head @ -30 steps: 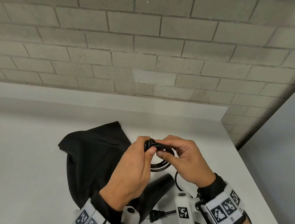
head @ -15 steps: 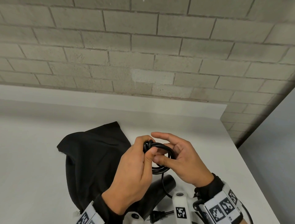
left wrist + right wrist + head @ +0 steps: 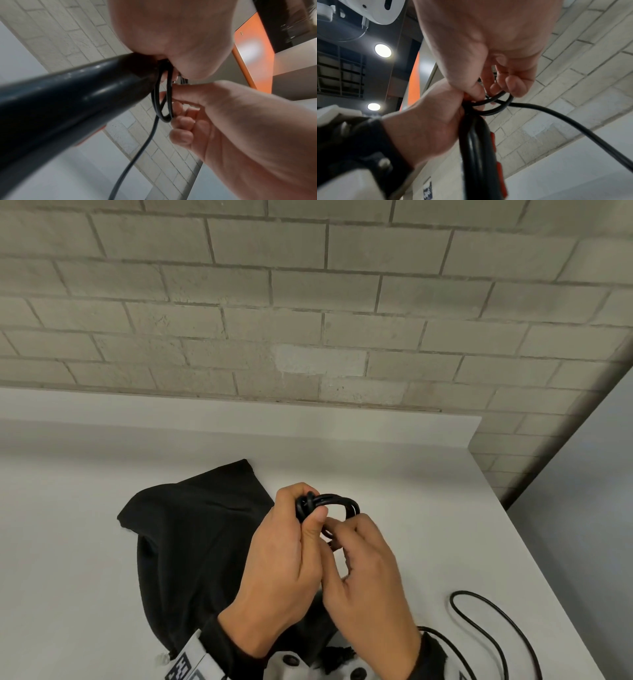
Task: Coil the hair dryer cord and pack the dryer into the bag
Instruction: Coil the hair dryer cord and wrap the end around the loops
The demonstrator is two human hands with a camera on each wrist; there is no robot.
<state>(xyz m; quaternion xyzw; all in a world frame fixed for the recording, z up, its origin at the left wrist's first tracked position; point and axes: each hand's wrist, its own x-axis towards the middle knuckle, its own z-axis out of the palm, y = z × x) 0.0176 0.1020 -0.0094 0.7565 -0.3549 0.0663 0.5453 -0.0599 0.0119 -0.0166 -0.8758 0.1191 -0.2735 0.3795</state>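
Note:
Above the black fabric bag [image 3: 191, 542] on the white table, my left hand [image 3: 308, 518] grips the end of the black hair dryer's handle [image 3: 68, 101] together with a small coil of black cord [image 3: 337, 501]. My right hand [image 3: 342, 535] is close beside it, and its thumb and fingers pinch a loop of the coil [image 3: 498, 102]. From the coil, the loose cord [image 3: 479, 614] trails down and curves over the table at the right. The hands hide the dryer in the head view. The right wrist view shows its handle [image 3: 476, 148] with a red switch.
The white table [image 3: 394, 474] ends at a raised lip below a grey brick wall [image 3: 308, 302]. Its right edge runs diagonally past the loose cord, with a drop beyond. Bare tabletop lies left of the bag and behind the hands.
My right hand has dropped from over the coil to beside the left thumb and closed its fingers on a loop. The loose cord now lies out on the table at the right.

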